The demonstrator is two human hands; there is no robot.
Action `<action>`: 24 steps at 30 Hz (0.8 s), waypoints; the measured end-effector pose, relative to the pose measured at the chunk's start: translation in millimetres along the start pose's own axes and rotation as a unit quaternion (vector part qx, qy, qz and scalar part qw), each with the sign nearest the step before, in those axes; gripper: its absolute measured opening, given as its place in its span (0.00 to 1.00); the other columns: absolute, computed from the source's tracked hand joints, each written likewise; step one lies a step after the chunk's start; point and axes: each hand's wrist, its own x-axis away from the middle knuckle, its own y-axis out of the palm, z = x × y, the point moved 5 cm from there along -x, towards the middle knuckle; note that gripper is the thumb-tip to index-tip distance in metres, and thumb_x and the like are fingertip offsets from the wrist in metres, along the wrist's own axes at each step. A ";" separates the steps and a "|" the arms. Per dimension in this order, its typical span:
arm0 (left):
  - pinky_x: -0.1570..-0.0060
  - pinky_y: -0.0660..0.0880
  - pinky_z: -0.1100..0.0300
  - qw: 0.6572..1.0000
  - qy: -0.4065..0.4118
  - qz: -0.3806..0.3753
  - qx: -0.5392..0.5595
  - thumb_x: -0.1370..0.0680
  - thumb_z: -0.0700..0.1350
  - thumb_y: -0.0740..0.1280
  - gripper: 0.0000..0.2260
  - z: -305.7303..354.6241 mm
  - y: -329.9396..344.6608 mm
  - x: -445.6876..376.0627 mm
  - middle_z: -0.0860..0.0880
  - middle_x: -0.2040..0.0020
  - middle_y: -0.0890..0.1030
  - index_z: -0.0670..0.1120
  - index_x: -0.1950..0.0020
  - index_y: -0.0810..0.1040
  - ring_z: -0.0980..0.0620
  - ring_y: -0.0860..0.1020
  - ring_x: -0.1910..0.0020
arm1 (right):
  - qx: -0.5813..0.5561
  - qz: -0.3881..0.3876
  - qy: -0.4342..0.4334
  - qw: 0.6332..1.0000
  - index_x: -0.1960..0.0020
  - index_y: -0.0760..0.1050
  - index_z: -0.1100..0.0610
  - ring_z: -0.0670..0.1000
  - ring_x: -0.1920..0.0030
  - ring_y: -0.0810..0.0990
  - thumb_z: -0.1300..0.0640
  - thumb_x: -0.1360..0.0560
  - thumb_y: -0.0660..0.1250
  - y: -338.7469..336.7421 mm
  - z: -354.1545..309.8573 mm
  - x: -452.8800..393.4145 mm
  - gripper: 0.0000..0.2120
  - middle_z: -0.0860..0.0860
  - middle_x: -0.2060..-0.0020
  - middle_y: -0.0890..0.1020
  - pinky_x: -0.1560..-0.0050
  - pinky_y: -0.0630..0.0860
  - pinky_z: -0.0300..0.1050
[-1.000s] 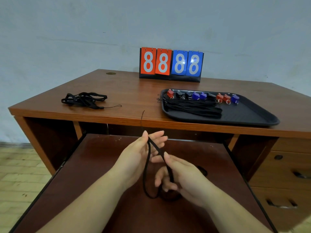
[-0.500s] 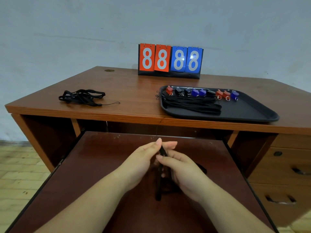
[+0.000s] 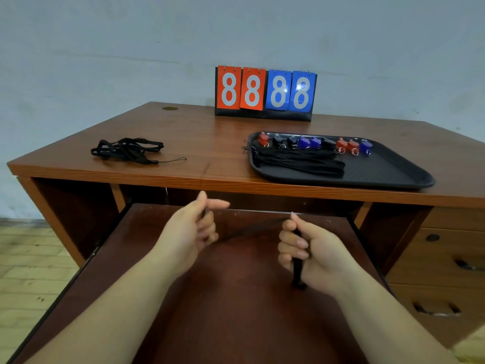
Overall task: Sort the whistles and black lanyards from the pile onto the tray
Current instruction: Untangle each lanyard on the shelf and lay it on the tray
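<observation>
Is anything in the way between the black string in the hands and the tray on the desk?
Nothing visible blocks it. The lanyard is stretched between the left hand and right hand, low over the pull-out shelf. The tray sits higher, on the desk, so the lanyard must rise over the desk's front edge.

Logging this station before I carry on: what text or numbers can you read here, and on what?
"88" on the two red cards of the flip scoreboard.
"88" on its two blue cards.
No other text shows: none on the tray, whistles or desk.
</observation>
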 end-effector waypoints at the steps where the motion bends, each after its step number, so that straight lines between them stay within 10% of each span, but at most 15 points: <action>1: 0.70 0.64 0.60 0.988 0.053 -0.015 -0.145 0.18 0.49 0.53 0.18 2.0 1.3 1.1 0.53 0.77 0.60 0.45 0.54 0.81 0.58 0.61 0.79 | 0.001 0.013 -0.006 1.000 0.68 0.70 0.54 0.44 0.81 0.59 0.51 0.20 0.55 -4.1 -1.2 -1.5 0.19 0.46 0.79 0.60 0.74 0.65 0.37; 3: 0.66 0.67 0.64 0.923 0.149 -0.051 -0.350 0.19 0.50 0.55 0.16 2.4 10.2 6.8 0.53 0.75 0.60 0.51 0.51 0.82 0.60 0.68 0.76 | 0.085 0.042 -0.034 0.995 0.67 0.70 0.55 0.44 0.80 0.59 0.51 0.20 0.56 -11.0 -1.0 -4.7 0.19 0.46 0.79 0.61 0.72 0.64 0.39; 4: 0.64 0.67 0.69 0.901 0.177 -0.066 -0.391 0.19 0.49 0.55 0.14 0.8 15.3 10.4 0.52 0.65 0.78 0.53 0.49 0.82 0.63 0.73 0.73 | 0.173 0.055 -0.064 0.981 0.66 0.70 0.55 0.45 0.80 0.60 0.51 0.19 0.56 -13.3 -0.3 -6.8 0.18 0.46 0.80 0.62 0.71 0.64 0.40; 5: 0.63 0.66 0.73 0.889 0.190 -0.084 -0.408 0.19 0.48 0.56 0.13 -1.3 20.8 14.2 0.73 0.56 0.66 0.54 0.46 0.80 0.66 0.76 0.68 | 0.268 0.063 -0.099 0.956 0.65 0.71 0.56 0.45 0.79 0.61 0.51 0.19 0.56 -12.9 0.9 -8.1 0.17 0.46 0.80 0.63 0.70 0.65 0.41; 8: 0.64 0.68 0.68 0.857 0.195 -0.129 -0.459 0.19 0.50 0.57 0.13 -13.8 35.7 21.2 0.58 0.67 0.80 0.53 0.56 0.79 0.63 0.74 0.69 | 0.456 0.050 -0.196 0.867 0.67 0.71 0.52 0.43 0.78 0.66 0.52 0.20 0.58 -2.2 7.3 -10.2 0.17 0.44 0.81 0.68 0.68 0.67 0.45; 11: 0.61 0.69 0.54 0.834 0.193 -0.133 -0.500 0.19 0.51 0.56 0.16 -19.9 38.4 21.9 0.53 0.70 0.74 0.44 0.61 0.75 0.55 0.73 0.68 | 0.514 0.048 -0.238 0.823 0.68 0.71 0.51 0.42 0.75 0.68 0.51 0.20 0.57 4.6 7.2 -8.0 0.18 0.42 0.79 0.71 0.65 0.68 0.44; 18: 0.60 0.67 0.56 0.855 0.157 -0.022 -0.494 0.19 0.51 0.55 0.18 -9.1 7.7 1.2 0.52 0.68 0.74 0.48 0.67 0.69 0.50 0.73 0.63 | 0.286 0.042 -0.120 0.950 0.65 0.69 0.57 0.45 0.80 0.61 0.53 0.19 0.55 -1.0 4.0 -7.3 0.17 0.47 0.81 0.62 0.72 0.67 0.41; 24: 0.61 0.66 0.57 0.867 0.134 0.031 -0.479 0.18 0.50 0.54 0.19 -4.9 -11.1 -8.6 0.53 0.70 0.73 0.49 0.67 0.74 0.51 0.73 0.64 | 0.208 0.056 -0.105 0.971 0.64 0.68 0.57 0.45 0.79 0.59 0.54 0.19 0.55 -6.3 -3.5 -3.6 0.16 0.47 0.80 0.61 0.74 0.66 0.39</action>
